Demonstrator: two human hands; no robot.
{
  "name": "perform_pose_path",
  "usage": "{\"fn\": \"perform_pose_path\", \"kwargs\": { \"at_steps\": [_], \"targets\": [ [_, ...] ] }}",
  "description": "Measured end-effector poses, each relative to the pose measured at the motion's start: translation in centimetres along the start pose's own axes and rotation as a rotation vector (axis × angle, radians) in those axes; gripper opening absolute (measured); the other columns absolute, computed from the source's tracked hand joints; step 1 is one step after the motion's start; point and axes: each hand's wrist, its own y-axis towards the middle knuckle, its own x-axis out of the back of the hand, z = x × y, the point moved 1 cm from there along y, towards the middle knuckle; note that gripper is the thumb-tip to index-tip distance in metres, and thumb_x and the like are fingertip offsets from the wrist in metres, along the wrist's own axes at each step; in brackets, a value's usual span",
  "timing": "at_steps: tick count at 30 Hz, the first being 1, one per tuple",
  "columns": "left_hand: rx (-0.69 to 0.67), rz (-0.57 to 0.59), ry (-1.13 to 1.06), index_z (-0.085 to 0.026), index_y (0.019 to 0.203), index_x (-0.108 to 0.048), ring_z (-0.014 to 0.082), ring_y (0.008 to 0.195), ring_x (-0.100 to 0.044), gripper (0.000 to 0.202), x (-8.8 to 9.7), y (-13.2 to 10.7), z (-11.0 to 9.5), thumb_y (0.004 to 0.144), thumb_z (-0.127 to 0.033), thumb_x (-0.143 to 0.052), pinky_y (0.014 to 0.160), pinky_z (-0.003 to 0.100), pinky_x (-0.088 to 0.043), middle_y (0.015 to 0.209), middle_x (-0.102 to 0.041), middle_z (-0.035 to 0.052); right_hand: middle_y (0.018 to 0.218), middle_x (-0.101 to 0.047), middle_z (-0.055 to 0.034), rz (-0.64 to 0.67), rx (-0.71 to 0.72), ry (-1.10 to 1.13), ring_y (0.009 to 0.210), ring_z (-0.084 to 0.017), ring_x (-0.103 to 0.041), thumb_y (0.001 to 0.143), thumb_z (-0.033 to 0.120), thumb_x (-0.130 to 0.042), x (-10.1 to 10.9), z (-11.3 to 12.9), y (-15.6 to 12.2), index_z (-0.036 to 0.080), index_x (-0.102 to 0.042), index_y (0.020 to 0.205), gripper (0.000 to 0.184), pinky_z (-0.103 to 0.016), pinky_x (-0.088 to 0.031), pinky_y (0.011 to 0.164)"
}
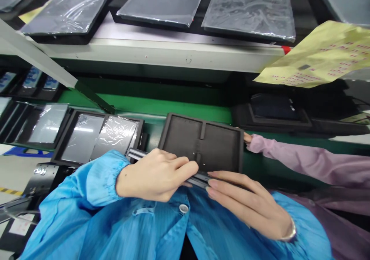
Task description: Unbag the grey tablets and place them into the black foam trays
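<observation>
In front of my chest, both hands hold a thin dark tablet (200,180), seen nearly edge-on. My left hand (162,173) is closed around its upper edge, with the fingers curled. My right hand (248,200) grips the other end, its fingers straight and pressed along the edge; the thumb is hidden. Just beyond my hands lies a black foam tray (222,146) with two bare recesses. A co-worker's hand (248,137) touches the tray's right edge.
Film-covered tablets (82,138) sit in another black tray at left. Above runs a white shelf (162,54) with several film-wrapped panels (164,2). A yellow printed sheet (318,59) hangs at right. A co-worker's pink sleeve (303,156) reaches in from the right.
</observation>
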Motion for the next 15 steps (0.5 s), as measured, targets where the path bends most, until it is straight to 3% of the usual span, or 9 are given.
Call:
{"fn": "perform_pose_path", "kwargs": {
  "at_steps": [4, 8, 12, 15],
  "targets": [
    [0.02, 0.025, -0.01, -0.019, 0.098, -0.051, 0.0203, 0.052, -0.064, 0.011, -0.1, 0.2, -0.2, 0.093, -0.012, -0.043, 0.042, 0.032, -0.041, 0.074, -0.066, 0.0016, 0.127, -0.078, -0.0074, 0.052, 0.113, -0.029, 0.126, -0.025, -0.068, 0.106, 0.011, -0.048, 1.0, -0.2, 1.9, 0.016, -0.062, 0.145, 0.041, -0.034, -0.068, 0.092],
    [0.043, 0.089, -0.04, -0.02, 0.099, -0.049, 0.0217, 0.052, -0.064, 0.016, -0.5, 0.4, 0.0, 0.088, -0.009, -0.047, 0.041, 0.032, -0.039, 0.072, -0.066, 0.0011, 0.127, -0.077, -0.0091, 0.092, 0.144, -0.029, 0.127, -0.028, -0.066, 0.105, 0.009, -0.05, 1.7, 0.4, 2.5, 0.01, -0.063, 0.141, 0.039, -0.035, -0.066, 0.09],
    [0.086, 0.143, -0.022, -0.018, 0.106, -0.051, 0.0243, 0.056, -0.069, 0.014, -1.9, 1.7, 0.0, 0.094, -0.012, -0.05, 0.042, 0.035, -0.044, 0.078, -0.071, 0.0032, 0.139, -0.07, -0.0144, 0.166, -0.085, -0.29, 0.111, -0.027, -0.073, 0.107, 0.017, -0.053, 0.9, 0.8, 2.5, 0.016, -0.059, 0.147, 0.04, -0.034, -0.063, 0.072],
    [0.08, 0.157, 0.058, -0.015, 0.113, -0.052, 0.0258, 0.059, -0.071, 0.016, -2.9, 3.0, -0.5, 0.098, -0.014, -0.053, 0.044, 0.036, -0.047, 0.083, -0.073, 0.0053, 0.11, -0.079, -0.0125, 0.081, -0.218, -0.36, 0.084, -0.023, -0.076, 0.107, 0.025, -0.056, -0.9, 0.0, 2.0, 0.014, -0.064, 0.135, 0.031, -0.034, -0.059, 0.065]
  ]
}}
